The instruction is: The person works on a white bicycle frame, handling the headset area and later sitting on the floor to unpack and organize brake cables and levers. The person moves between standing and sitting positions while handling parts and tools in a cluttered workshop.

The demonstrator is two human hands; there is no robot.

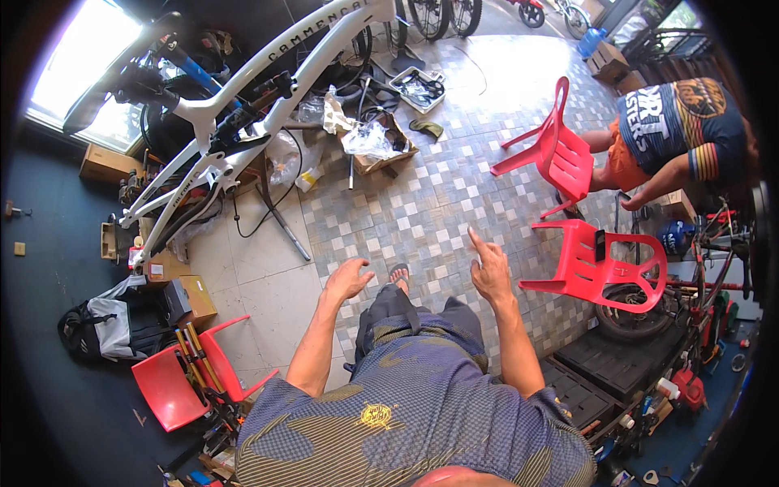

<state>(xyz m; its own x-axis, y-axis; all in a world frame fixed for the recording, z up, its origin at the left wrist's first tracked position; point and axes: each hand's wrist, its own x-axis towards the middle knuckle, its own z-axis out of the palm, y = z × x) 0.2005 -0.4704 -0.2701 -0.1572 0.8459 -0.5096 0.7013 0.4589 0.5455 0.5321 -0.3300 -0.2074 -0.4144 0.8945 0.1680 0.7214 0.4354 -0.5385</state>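
Observation:
My left hand (349, 278) hangs in the air over the tiled floor, fingers loosely bent and holding nothing. To its right is my right hand (491, 274), also empty, with the index finger stretched out and the other fingers partly curled. Neither touches anything. Ahead and to the left, a white bicycle frame (280, 61) with a rear shock is held up off the floor; what supports it is hard to make out. A red plastic chair (600, 264) is the closest large thing to my right hand, and a dark phone-like object lies on it.
An open cardboard box (385, 150) of parts and plastic wrap lies ahead, with a white tray (418, 88) behind it. Another red chair (560, 158) stands near a bending person (677, 134). A red chair (174, 385) holding gold fork tubes is left; a black toolbox (621, 353) is right.

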